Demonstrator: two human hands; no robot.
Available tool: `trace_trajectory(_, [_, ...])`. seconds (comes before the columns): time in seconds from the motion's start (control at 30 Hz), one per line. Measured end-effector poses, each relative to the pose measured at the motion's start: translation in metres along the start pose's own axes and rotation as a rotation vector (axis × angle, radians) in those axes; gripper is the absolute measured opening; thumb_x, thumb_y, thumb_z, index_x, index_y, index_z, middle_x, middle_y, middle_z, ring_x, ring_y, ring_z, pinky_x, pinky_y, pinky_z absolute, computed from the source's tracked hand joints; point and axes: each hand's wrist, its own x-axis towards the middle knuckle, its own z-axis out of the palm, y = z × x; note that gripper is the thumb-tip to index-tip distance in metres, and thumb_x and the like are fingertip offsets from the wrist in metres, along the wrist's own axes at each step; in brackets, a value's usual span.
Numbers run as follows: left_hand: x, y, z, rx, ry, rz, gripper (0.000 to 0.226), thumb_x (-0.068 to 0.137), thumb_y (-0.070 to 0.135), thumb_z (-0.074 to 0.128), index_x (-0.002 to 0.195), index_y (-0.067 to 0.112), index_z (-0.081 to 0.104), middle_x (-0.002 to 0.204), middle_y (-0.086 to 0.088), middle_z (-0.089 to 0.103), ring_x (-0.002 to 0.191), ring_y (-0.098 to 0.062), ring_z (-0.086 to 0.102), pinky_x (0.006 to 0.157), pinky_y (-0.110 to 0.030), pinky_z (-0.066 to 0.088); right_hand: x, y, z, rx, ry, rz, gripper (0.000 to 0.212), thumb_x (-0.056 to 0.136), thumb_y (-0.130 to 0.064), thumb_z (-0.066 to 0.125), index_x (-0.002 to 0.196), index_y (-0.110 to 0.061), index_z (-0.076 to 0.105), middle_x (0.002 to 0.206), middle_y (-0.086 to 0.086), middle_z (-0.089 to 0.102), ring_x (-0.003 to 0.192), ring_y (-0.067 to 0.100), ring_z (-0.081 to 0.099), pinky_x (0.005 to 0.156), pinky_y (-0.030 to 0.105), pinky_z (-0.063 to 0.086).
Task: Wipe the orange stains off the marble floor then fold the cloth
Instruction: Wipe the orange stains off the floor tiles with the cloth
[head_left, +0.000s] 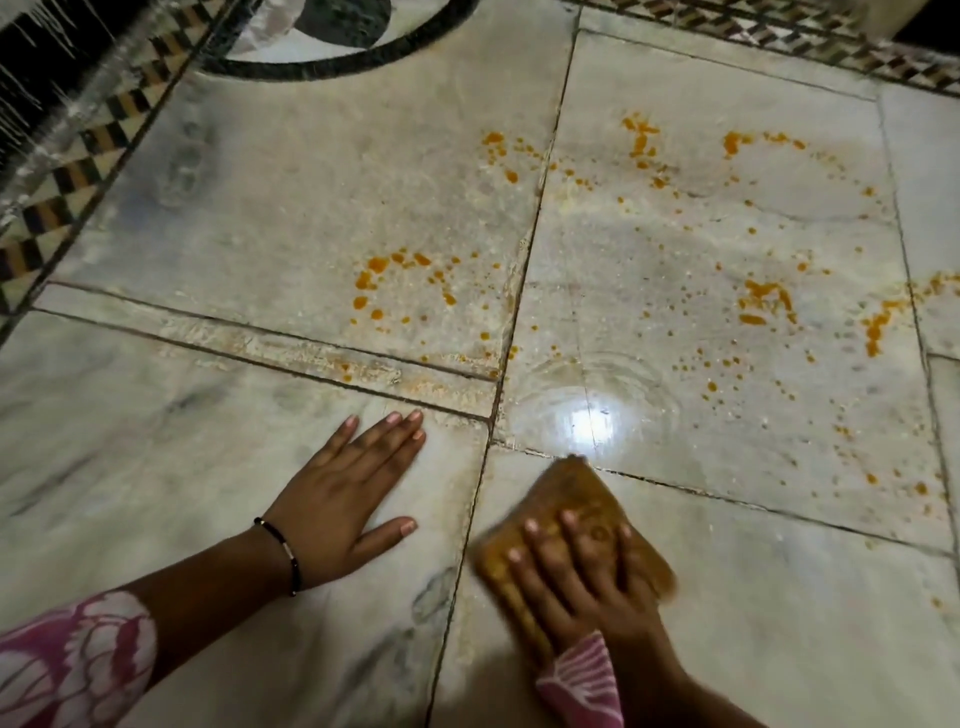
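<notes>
A brownish-orange cloth (571, 493) lies flat on the marble floor (779, 597) near the bottom centre. My right hand (582, 577) presses down on it with fingers spread, and both look motion-blurred. My left hand (343, 499) rests flat on the floor to the left, palm down, holding nothing. Orange stains are scattered over the slabs ahead: a cluster at centre (400, 280), spots at upper middle (498, 150), more at upper right (644, 140) and a patch at right (769, 301).
Dark grout lines (514, 312) cross between the slabs. A bright light reflection (587, 423) shines on a wet patch just beyond the cloth. A checkered inlay border (78, 171) runs along the left, another along the top right (831, 47). A black curved inlay (337, 62) is at top.
</notes>
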Motion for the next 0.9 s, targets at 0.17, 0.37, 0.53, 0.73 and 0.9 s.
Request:
trace_trajectory(0.17, [0.001, -0.001, -0.003, -0.004, -0.024, 0.005, 0.074, 0.093, 0.059, 0.027, 0.151, 0.013, 0.017, 0.158, -0.005, 0.014, 0.146, -0.018, 0.01, 0.114, -0.043, 0.013, 0.089, 0.076, -0.016, -0.054, 0.045, -0.074, 0.078, 0.079, -0.06, 0.038, 0.149, -0.028, 0.028, 0.155, 0.004, 0.027, 0.144, 0.033, 0.017, 0.112, 0.055, 0.01])
trace_trajectory(0.37, [-0.001, -0.001, -0.004, -0.042, -0.001, 0.002, 0.073, 0.093, 0.058, 0.029, 0.151, 0.015, 0.017, 0.158, -0.003, 0.015, 0.145, -0.016, 0.011, 0.114, -0.041, 0.011, 0.023, 0.071, -0.013, 0.062, 0.073, 0.3, 0.081, 0.076, -0.054, 0.042, 0.15, -0.024, 0.026, 0.157, 0.01, 0.023, 0.146, 0.034, 0.007, 0.11, 0.059, 0.015])
trace_trajectory(0.53, [-0.001, 0.0, -0.002, -0.019, -0.005, -0.001, 0.073, 0.093, 0.057, 0.031, 0.15, 0.013, 0.019, 0.158, -0.004, 0.015, 0.145, -0.017, 0.012, 0.114, -0.041, 0.011, 0.04, 0.016, -0.008, 0.039, -0.008, -0.08, 0.087, 0.068, -0.063, 0.048, 0.147, -0.032, 0.029, 0.154, 0.002, 0.031, 0.145, 0.036, 0.013, 0.105, 0.067, 0.011])
trace_trajectory(0.73, [0.0, -0.003, -0.006, -0.023, -0.036, 0.005, 0.074, 0.093, 0.059, 0.029, 0.151, 0.015, 0.015, 0.159, -0.003, 0.013, 0.145, -0.015, 0.008, 0.116, -0.038, 0.007, 0.083, 0.097, -0.017, 0.04, 0.031, 0.263, 0.078, 0.078, -0.066, 0.034, 0.149, -0.033, 0.028, 0.156, 0.001, 0.027, 0.145, 0.03, 0.015, 0.108, 0.064, 0.012])
trace_trajectory(0.9, [-0.001, 0.0, -0.002, -0.036, -0.001, -0.005, 0.074, 0.093, 0.058, 0.03, 0.151, 0.015, 0.016, 0.159, -0.003, 0.012, 0.146, -0.015, 0.009, 0.115, -0.04, 0.009, -0.004, 0.046, -0.007, 0.066, 0.08, 0.441, 0.069, 0.087, -0.061, 0.031, 0.145, -0.023, 0.036, 0.153, 0.01, 0.032, 0.143, 0.035, 0.018, 0.106, 0.064, 0.017])
